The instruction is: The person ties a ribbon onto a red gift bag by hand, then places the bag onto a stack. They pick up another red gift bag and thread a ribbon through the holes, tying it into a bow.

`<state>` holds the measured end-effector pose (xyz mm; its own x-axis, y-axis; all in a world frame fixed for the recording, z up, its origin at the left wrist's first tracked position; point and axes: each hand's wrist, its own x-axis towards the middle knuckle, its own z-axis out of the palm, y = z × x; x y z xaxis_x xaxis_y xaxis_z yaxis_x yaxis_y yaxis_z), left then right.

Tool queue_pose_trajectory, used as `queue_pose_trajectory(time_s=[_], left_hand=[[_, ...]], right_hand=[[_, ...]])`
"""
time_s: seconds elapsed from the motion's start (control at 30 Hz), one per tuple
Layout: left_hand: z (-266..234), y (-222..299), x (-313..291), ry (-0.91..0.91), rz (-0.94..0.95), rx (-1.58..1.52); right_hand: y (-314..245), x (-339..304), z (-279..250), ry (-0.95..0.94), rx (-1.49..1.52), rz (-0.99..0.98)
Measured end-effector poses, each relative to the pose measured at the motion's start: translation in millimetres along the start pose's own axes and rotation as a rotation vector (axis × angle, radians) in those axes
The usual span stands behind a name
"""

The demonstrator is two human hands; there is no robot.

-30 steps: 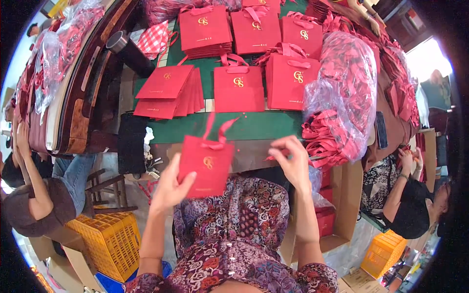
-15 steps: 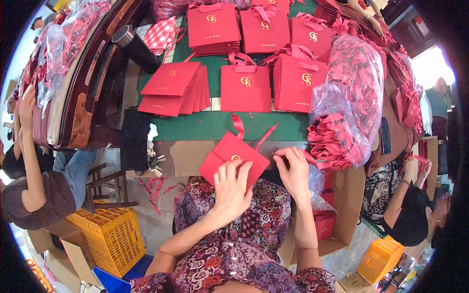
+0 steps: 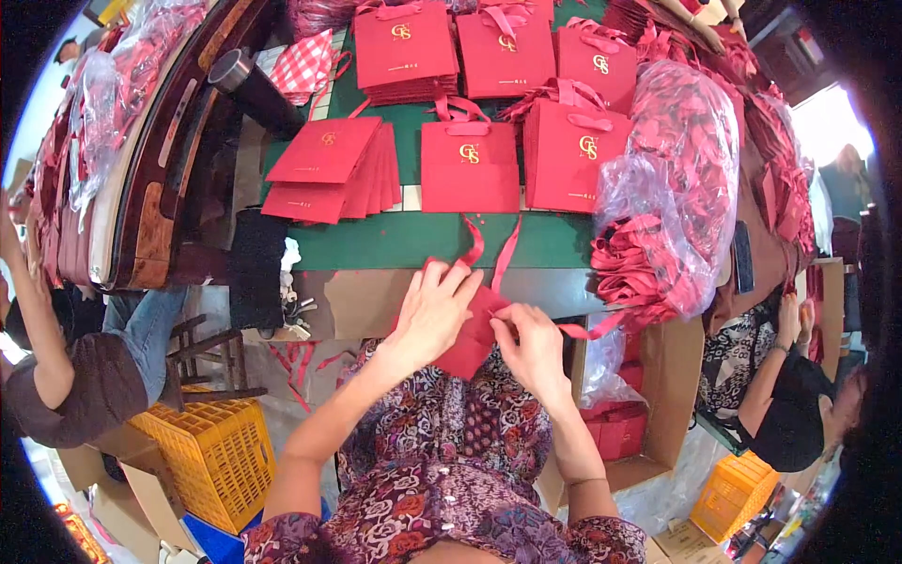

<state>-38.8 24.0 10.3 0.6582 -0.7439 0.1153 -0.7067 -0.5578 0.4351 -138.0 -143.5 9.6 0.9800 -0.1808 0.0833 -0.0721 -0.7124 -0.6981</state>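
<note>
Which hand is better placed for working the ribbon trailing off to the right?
Likely the right hand: the red ribbon trails beside it, close to the red gift bag, while the left hand is occupied holding that bag.

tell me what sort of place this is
Probably a workshop: stacks of red paper bags on a green tabletop, a clear plastic sack of red ribbons, and another person close by.

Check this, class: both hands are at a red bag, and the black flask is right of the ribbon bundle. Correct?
No: the head view shows the black flask left of the ribbon bundle. The rest stands: left hand and right hand are at a red bag.
</note>
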Motion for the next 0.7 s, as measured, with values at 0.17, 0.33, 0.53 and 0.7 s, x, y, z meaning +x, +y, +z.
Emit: queue_pose_trajectory(time_s=[0.17, 0.33, 0.53, 0.7], left_hand=[[-6.7, 2.5, 3.5, 0.005, 0.008, -0.03], [2.8, -1.1, -1.8, 0.092, -0.002, -0.107], [1.6, 5.2, -8.7, 0.104, -0.111, -0.229], [0.6, 10.2, -11.5, 0.116, -0.142, -0.227]], right_hand=[[-2.5, 1.9, 5.4, 0.0, 0.012, 0.109], [-7.4, 8.2, 8.4, 0.017, 0.053, 0.143], [-16.0, 10.9, 8.6, 0.023, 0.143, 0.299], [-16.0, 15.0, 8.0, -0.017, 0.169, 0.306]])
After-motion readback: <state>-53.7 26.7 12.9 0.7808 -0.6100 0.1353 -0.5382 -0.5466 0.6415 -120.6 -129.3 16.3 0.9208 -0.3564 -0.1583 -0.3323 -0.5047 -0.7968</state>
